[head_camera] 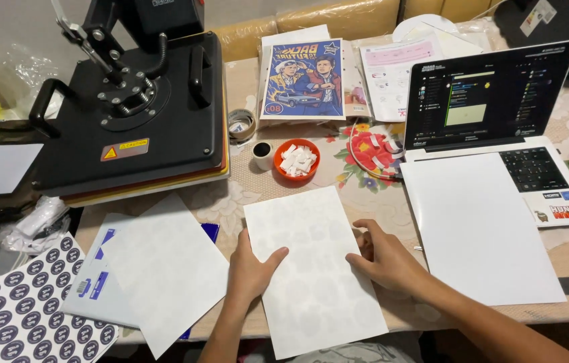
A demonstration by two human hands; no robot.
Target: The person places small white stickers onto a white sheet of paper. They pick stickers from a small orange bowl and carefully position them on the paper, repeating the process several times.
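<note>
A white sheet (311, 262) with faint round shapes lies on the table in front of me. My left hand (251, 269) rests flat on its left edge, thumb spread over the paper. My right hand (385, 259) presses on the sheet's right edge with fingers bent and apart. Neither hand grips anything. Another white sheet (163, 262) lies to the left over a blue and white pack (93, 282). A large white sheet (476, 228) covers part of the open laptop (499, 101) on the right.
A black heat press (130, 101) stands at the back left. A sticker sheet of dark round badges (29, 309) lies at the near left. An orange bowl of white scraps (296, 159), a small cup (262, 154), a tape roll (241, 124) and a colourful poster print (303, 79) sit behind.
</note>
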